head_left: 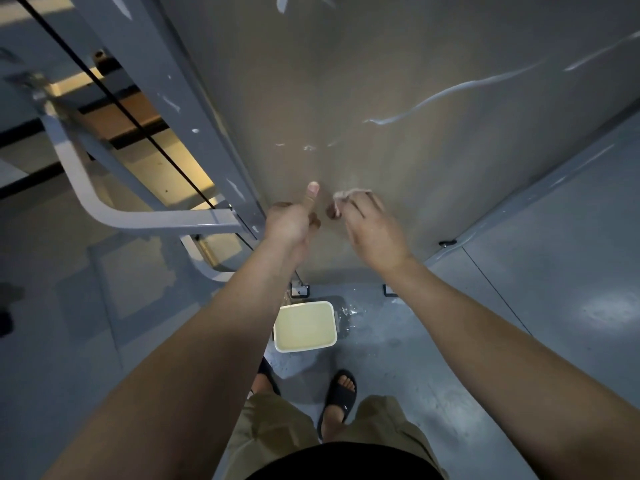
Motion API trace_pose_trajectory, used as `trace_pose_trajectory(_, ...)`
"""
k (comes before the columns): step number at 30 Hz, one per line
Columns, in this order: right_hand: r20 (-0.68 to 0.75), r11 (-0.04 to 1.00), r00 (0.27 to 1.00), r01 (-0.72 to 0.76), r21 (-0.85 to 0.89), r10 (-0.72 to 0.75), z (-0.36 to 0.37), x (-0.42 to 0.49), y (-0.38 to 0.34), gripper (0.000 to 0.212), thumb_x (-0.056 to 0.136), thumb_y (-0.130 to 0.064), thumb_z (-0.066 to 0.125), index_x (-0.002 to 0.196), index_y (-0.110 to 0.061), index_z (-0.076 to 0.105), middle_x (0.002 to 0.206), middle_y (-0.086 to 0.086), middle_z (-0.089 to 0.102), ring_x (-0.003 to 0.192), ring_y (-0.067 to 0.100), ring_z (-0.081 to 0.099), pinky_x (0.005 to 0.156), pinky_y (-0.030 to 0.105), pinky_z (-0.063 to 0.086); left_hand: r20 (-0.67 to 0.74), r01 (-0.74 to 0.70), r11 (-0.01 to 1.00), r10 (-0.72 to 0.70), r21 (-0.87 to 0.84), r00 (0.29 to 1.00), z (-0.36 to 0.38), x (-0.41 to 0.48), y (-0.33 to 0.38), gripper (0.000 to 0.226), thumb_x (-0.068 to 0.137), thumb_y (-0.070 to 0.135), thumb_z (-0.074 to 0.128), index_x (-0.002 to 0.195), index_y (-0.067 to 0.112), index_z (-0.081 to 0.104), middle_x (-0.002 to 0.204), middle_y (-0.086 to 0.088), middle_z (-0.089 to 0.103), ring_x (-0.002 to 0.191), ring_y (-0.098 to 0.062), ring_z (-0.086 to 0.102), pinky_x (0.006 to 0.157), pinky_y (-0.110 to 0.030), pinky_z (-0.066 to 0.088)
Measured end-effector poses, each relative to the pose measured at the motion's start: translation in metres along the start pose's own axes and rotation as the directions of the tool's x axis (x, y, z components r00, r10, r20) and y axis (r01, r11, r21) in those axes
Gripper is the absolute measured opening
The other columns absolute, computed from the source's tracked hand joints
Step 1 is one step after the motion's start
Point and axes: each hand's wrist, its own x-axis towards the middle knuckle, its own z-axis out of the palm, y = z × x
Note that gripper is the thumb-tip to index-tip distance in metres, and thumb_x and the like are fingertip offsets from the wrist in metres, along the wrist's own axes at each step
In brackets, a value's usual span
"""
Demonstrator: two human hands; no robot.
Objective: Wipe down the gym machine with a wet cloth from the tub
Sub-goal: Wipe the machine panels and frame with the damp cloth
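The gym machine's flat grey panel (381, 98) rises in front of me, streaked with wet marks. My right hand (372, 225) presses a small pale cloth (341, 195) against the panel's lower part; only the cloth's edge shows past my fingers. Just to its left, my left hand (294, 220) is curled into a loose fist with the thumb pointing up, close to the panel and holding nothing I can see. A white rectangular tub (306, 344) with pale water stands on the floor below my hands, in front of my feet.
The machine's grey steel frame (145, 216) and a black cable (114, 95) run along the left. Metal foot brackets (299, 291) sit at the panel's base. Water is splashed on the grey floor (346, 311) beside the tub. My feet in black sandals (337, 400) stand close behind it.
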Motion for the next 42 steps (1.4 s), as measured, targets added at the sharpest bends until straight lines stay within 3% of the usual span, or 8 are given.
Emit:
trace_pose_trajectory(4, 0.085, 0.999, 0.996, -0.029, -0.033, 0.032, 0.0, -0.008, 0.009, 0.029, 0.083, 0.0, 0.069, 0.105, -0.018, 0.071, 0.112, -0.002, 0.067, 0.102, 0.028, 0.065, 0.058, 0.041, 0.06, 0.022, 0.006, 1.0, -0.006, -0.001, 1.0, -0.001, 0.0, 0.0, 0.026, 0.093, 0.027, 0.075, 0.084, 0.018, 0.053, 0.085, -0.004, 0.048, 0.083, -0.022, 0.046, 0.067, -0.031, 0.044)
trace_pose_trajectory(9, -0.23, 0.994, 0.97, -0.061, 0.096, 0.082, -0.021, 0.023, -0.011, 0.029, 0.108, -0.013, 0.047, 0.099, -0.01, 0.074, 0.104, 0.005, 0.069, 0.101, 0.028, 0.066, 0.083, 0.037, 0.056, 0.029, 0.0, 1.0, 0.0, 0.005, 1.0, 0.0, -0.003, 0.002, 0.019, 0.095, 0.026, 0.073, 0.093, 0.011, 0.063, 0.084, -0.01, 0.049, 0.073, -0.022, 0.043, 0.065, -0.031, 0.047)
trace_pose_trajectory(14, 0.06, 0.997, 0.998, 0.021, -0.076, -0.017, -0.005, -0.01, 0.007, 0.016, 0.083, -0.01, 0.058, 0.084, -0.014, 0.073, 0.098, 0.0, 0.071, 0.086, 0.028, 0.068, 0.045, 0.036, 0.055, 0.021, 0.03, 1.0, -0.03, -0.002, 0.999, 0.001, -0.003, 0.003, 0.02, 0.095, 0.026, 0.072, 0.089, 0.017, 0.056, 0.083, -0.002, 0.051, 0.08, -0.021, 0.046, 0.069, -0.027, 0.052)
trace_pose_trajectory(20, -0.224, 0.988, 0.97, -0.06, 0.142, 0.091, -0.036, 0.035, -0.011, 0.022, 0.107, -0.014, 0.052, 0.099, -0.012, 0.073, 0.104, 0.002, 0.07, 0.108, 0.028, 0.065, 0.088, 0.041, 0.054, -0.001, 0.039, 0.999, -0.039, -0.012, 0.999, 0.0, -0.002, -0.001, 0.004, 0.101, 0.013, 0.063, 0.097, 0.015, 0.063, 0.09, 0.003, 0.069, 0.08, -0.016, 0.058, 0.077, -0.027, 0.053)
trace_pose_trajectory(26, 0.092, 0.998, 0.995, 0.029, -0.048, -0.024, -0.018, -0.008, 0.014, 0.024, 0.078, -0.007, 0.069, 0.097, -0.02, 0.077, 0.097, 0.0, 0.069, 0.091, 0.027, 0.069, 0.047, 0.032, 0.055, 0.016, 0.042, 0.999, -0.042, -0.013, 0.999, -0.001, -0.011, 0.003, 0.03, 0.094, 0.026, 0.072, 0.117, 0.012, 0.058, 0.103, 0.0, 0.068, 0.094, -0.018, 0.066, 0.093, -0.031, 0.056)
trace_pose_trajectory(31, -0.164, 0.993, 0.985, -0.031, 0.113, 0.049, -0.039, 0.03, -0.005, 0.016, 0.096, -0.007, 0.065, 0.106, -0.017, 0.073, 0.11, -0.001, 0.068, 0.111, 0.025, 0.063, 0.083, 0.036, 0.056, -0.012, 0.035, 0.999, -0.035, 0.031, 0.999, 0.002, -0.014, 0.0, 0.025, 0.093, 0.035, 0.074, 0.097, 0.013, 0.062, 0.088, -0.003, 0.057, 0.084, -0.021, 0.047, 0.079, -0.032, 0.053)
trace_pose_trajectory(38, 0.072, 0.996, 0.995, 0.068, -0.052, -0.064, -0.028, 0.0, 0.0, 0.033, 0.082, -0.016, 0.048, 0.096, -0.024, 0.077, 0.103, -0.006, 0.07, 0.091, 0.021, 0.069, 0.044, 0.032, 0.054, -0.031, 0.109, 0.969, -0.105, 0.223, 0.994, -0.025, -0.029, 0.014, 0.009, 0.1, 0.024, 0.066, 0.096, 0.017, 0.062, 0.091, -0.003, 0.059, 0.082, -0.015, 0.059, 0.075, -0.027, 0.056)
trace_pose_trajectory(42, -0.131, 0.986, 0.987, -0.072, 0.15, 0.092, -0.042, 0.022, -0.017, 0.021, 0.091, -0.004, 0.066, 0.103, -0.021, 0.071, 0.111, -0.004, 0.067, 0.111, 0.024, 0.062, 0.081, 0.034, 0.056, -0.083, 0.033, 0.948, -0.007, 0.316, 0.997, -0.05, -0.043, 0.033, 0.009, 0.101, 0.011, 0.055, 0.096, 0.014, 0.061, 0.091, -0.006, 0.063, 0.083, -0.018, 0.06, 0.077, -0.027, 0.056)
